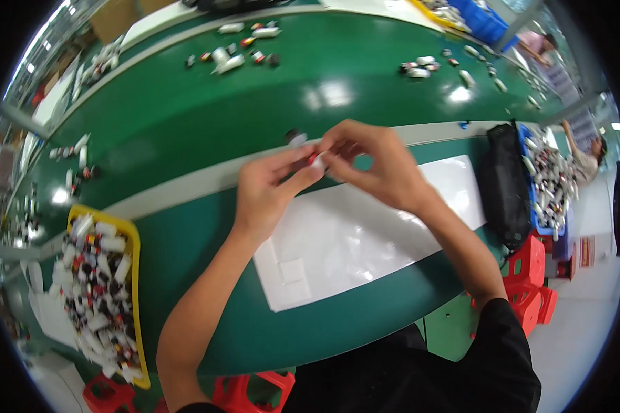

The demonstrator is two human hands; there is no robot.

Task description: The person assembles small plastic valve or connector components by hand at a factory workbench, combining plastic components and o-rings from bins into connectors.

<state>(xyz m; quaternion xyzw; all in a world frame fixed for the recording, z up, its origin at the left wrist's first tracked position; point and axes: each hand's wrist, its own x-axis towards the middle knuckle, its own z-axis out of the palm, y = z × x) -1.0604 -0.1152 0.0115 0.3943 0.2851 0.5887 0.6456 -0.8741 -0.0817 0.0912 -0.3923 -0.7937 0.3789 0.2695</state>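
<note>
Both hands meet above the near edge of the green conveyor belt. Thumb and fingers of my left hand (pixel 265 193) pinch a small red and white piece (pixel 315 160), blurred and partly covered by the fingertips. From the other side, my right hand (pixel 382 162) has its thumb and fingers closed at the same piece; its exact grip is hard to see. Just beyond the fingertips lies a small dark and grey round part (pixel 295 137). Beneath my wrists, a glossy white sheet (pixel 365 234) covers part of the green table, with a small white square (pixel 294 271) on its left end.
A yellow basket (pixel 139 296) heaped with small white, black and red parts stands at left. Similar parts lie in groups on the green belt (pixel 207 103). At right are a black bag (pixel 503 186), a blue basket (pixel 528 179) of parts, red stools (pixel 527 265) and other people.
</note>
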